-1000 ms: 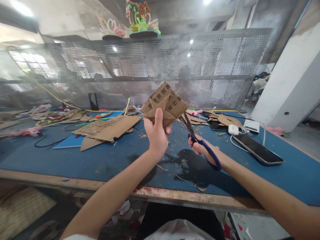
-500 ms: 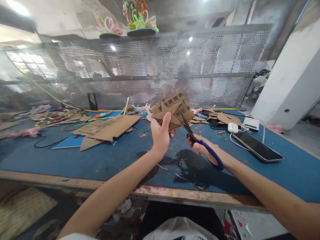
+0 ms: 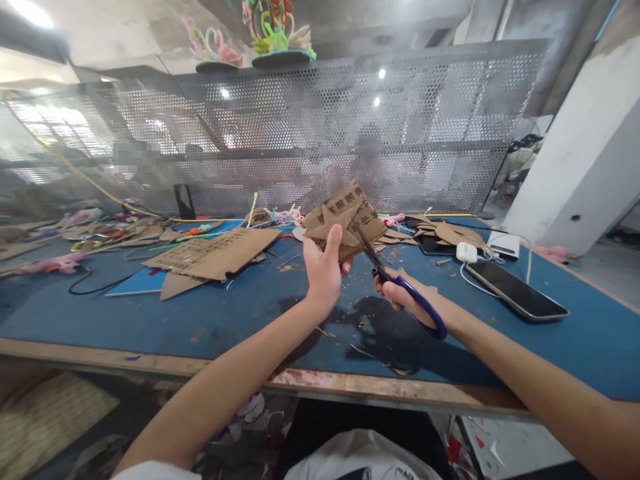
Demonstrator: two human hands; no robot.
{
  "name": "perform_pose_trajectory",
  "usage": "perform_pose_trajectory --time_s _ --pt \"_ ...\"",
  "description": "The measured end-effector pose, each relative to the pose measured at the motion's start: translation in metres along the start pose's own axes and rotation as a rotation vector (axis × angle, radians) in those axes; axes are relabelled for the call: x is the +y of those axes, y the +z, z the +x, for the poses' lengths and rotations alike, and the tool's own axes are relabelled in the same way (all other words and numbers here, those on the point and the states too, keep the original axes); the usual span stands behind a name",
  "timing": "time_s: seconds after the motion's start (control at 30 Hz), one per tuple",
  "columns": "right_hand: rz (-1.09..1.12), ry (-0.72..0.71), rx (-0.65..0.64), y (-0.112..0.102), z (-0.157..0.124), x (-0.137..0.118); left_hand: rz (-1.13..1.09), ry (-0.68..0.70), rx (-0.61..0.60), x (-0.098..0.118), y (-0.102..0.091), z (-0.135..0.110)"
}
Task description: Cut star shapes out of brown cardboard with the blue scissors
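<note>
My left hand [image 3: 324, 269] is closed on a brown cardboard piece [image 3: 345, 215] with printed characters, and pins a cardboard star against its face with the thumb. It is held up above the blue table [image 3: 200, 320]. My right hand [image 3: 400, 292] grips blue-handled scissors [image 3: 400, 280]. Their blades reach up into the lower right edge of the cardboard piece.
A large cardboard sheet [image 3: 220, 253] lies to the left, with scraps around it. A phone [image 3: 515, 290], a white charger [image 3: 467, 253] and cardboard offcuts [image 3: 445, 233] lie to the right. A perforated metal screen [image 3: 320, 133] backs the table. Small cuttings litter the surface under my hands.
The cardboard piece has come down and turned toward the scissors. The scissor blades, apart from it a second ago, now meet its lower right edge.
</note>
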State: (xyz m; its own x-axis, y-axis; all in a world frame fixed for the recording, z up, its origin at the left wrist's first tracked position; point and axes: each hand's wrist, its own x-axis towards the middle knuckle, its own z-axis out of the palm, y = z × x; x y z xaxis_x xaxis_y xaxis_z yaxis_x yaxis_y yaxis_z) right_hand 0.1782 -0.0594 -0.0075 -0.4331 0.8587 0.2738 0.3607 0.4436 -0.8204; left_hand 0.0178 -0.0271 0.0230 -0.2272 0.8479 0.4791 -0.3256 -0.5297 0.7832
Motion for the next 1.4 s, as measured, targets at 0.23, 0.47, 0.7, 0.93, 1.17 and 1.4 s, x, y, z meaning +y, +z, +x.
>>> perform_pose_trajectory --time_s 0.23,0.47,0.7,0.93,1.17,1.4 --pt "-0.021 -0.006 -0.003 0.001 -0.002 -0.005 -0.072 0.019 -0.009 0.001 0.001 0.0" --pt "-0.219 -0.002 -0.061 -0.001 -0.002 -0.007 -0.053 0.008 -0.032 -0.004 0.0 -0.003" --pt "-0.313 0.008 -0.03 -0.001 -0.006 -0.009 -0.059 -0.043 -0.068 -0.005 0.0 -0.003" --pt "-0.348 0.06 0.062 0.003 -0.01 -0.02 -0.071 -0.042 -0.104 -0.006 0.0 -0.002" --pt "-0.382 0.095 0.086 0.008 -0.01 -0.018 -0.052 -0.019 -0.114 -0.005 0.0 -0.001" --pt "-0.453 0.109 0.122 0.006 -0.008 -0.018 -0.022 -0.021 -0.093 -0.004 -0.001 -0.002"
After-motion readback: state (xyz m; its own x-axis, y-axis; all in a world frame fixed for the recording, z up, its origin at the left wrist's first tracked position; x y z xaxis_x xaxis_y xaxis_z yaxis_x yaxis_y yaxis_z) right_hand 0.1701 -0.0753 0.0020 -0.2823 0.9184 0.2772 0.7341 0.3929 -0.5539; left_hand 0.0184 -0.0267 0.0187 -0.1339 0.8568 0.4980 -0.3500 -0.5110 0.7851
